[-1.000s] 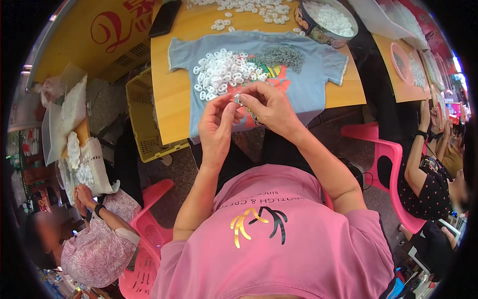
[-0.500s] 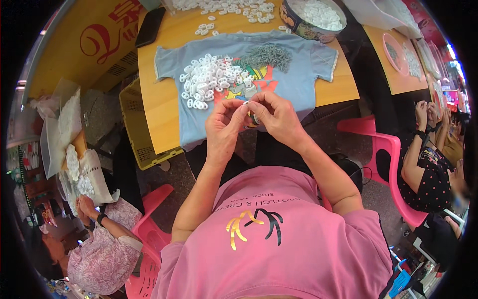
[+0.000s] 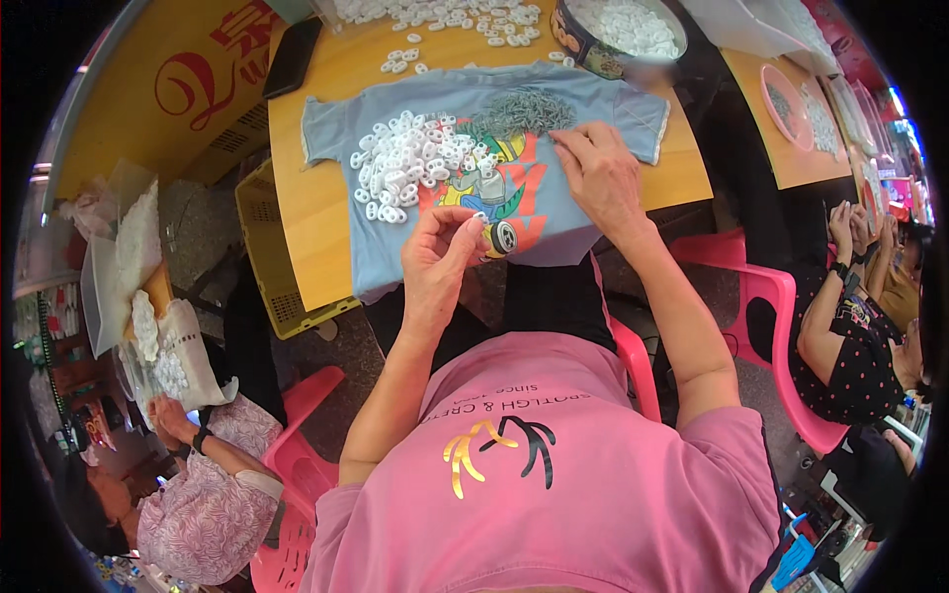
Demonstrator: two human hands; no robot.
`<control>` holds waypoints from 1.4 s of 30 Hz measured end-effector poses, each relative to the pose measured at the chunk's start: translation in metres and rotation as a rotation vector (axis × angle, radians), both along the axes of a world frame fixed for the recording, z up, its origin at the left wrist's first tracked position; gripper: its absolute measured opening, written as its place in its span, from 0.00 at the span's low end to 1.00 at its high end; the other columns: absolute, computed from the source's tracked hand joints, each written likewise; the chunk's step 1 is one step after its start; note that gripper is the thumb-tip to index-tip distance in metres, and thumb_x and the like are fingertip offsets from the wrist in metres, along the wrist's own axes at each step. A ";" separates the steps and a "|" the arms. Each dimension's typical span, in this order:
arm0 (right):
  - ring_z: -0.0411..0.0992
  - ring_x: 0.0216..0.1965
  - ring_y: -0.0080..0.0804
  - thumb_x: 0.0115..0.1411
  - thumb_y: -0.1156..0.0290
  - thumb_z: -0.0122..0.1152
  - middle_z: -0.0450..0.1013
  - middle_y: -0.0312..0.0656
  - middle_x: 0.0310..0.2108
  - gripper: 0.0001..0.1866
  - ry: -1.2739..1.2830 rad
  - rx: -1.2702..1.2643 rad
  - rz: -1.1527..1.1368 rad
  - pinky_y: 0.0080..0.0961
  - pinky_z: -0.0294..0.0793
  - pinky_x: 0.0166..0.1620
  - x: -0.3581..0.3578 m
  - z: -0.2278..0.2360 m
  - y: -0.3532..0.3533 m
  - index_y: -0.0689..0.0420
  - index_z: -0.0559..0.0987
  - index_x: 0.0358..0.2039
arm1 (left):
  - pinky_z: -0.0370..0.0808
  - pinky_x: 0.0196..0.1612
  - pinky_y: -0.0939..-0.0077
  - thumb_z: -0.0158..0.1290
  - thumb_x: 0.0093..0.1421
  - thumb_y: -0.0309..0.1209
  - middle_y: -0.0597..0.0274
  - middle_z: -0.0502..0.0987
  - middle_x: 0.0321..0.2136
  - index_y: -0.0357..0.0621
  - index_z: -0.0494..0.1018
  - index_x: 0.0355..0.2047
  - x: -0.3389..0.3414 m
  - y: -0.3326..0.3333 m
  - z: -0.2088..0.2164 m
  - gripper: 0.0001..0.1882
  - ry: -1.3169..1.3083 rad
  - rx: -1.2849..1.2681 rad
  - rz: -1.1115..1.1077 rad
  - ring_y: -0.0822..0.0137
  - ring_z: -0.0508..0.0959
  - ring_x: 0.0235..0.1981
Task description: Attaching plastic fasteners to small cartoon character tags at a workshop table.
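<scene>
Between the thumb and forefinger of my left hand (image 3: 440, 247) is a small white plastic piece (image 3: 480, 217), held above the shirt's near part. My right hand (image 3: 605, 180) is at the near right edge of a heap of small, thin grey pieces (image 3: 524, 113), thumb and forefinger slightly apart; nothing shows between them. Left of that heap lies a pile of white oval plastic pieces with two holes (image 3: 400, 168). Both heaps rest on a light blue T-shirt (image 3: 386, 247) with a coloured print, spread over the table's near edge.
The wooden table (image 3: 297, 232) carries more loose white pieces (image 3: 474, 18) at the back, a round tin (image 3: 593, 54) full of white pieces and a black phone (image 3: 294, 57). A yellow crate (image 3: 262, 217) stands at left. Pink chairs (image 3: 776, 306) and people sit on both sides.
My hands were together over the shirt. The right one has moved away, up and right to the grey heap; the left stays nearby, holding the white piece.
</scene>
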State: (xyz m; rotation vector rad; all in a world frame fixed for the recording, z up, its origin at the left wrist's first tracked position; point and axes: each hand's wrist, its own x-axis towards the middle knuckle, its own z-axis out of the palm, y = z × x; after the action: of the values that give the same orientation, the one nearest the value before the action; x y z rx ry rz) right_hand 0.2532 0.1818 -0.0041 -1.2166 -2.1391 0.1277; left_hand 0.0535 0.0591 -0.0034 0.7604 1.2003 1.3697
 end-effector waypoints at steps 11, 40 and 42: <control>0.71 0.40 0.41 0.53 0.74 0.62 0.71 0.41 0.35 0.06 0.028 -0.057 -0.002 0.33 0.71 0.41 0.014 0.008 -0.004 0.56 0.79 0.33 | 0.72 0.31 0.87 0.55 0.61 0.28 0.67 0.76 0.28 0.39 0.72 0.38 -0.004 -0.001 0.000 0.07 -0.016 -0.021 0.005 0.80 0.75 0.27; 0.72 0.37 0.40 0.52 0.71 0.64 0.72 0.42 0.31 0.06 -0.048 -0.060 0.139 0.33 0.71 0.39 -0.003 0.009 -0.006 0.57 0.79 0.31 | 0.73 0.30 0.87 0.55 0.62 0.28 0.66 0.76 0.27 0.38 0.71 0.39 -0.008 -0.001 -0.004 0.08 -0.022 -0.005 -0.005 0.80 0.75 0.27; 0.72 0.37 0.41 0.53 0.72 0.64 0.72 0.42 0.31 0.06 -0.060 -0.065 0.143 0.33 0.71 0.39 -0.005 0.009 -0.005 0.58 0.79 0.31 | 0.73 0.30 0.86 0.55 0.62 0.28 0.66 0.76 0.27 0.39 0.71 0.39 -0.009 -0.001 -0.004 0.08 -0.032 -0.002 -0.016 0.80 0.75 0.27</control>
State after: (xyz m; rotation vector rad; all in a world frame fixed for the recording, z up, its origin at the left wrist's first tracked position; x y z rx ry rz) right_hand 0.2484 0.1764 0.0045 -1.1158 -2.2901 0.2277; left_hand 0.0448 0.0581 -0.0069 0.7426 1.1678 1.3626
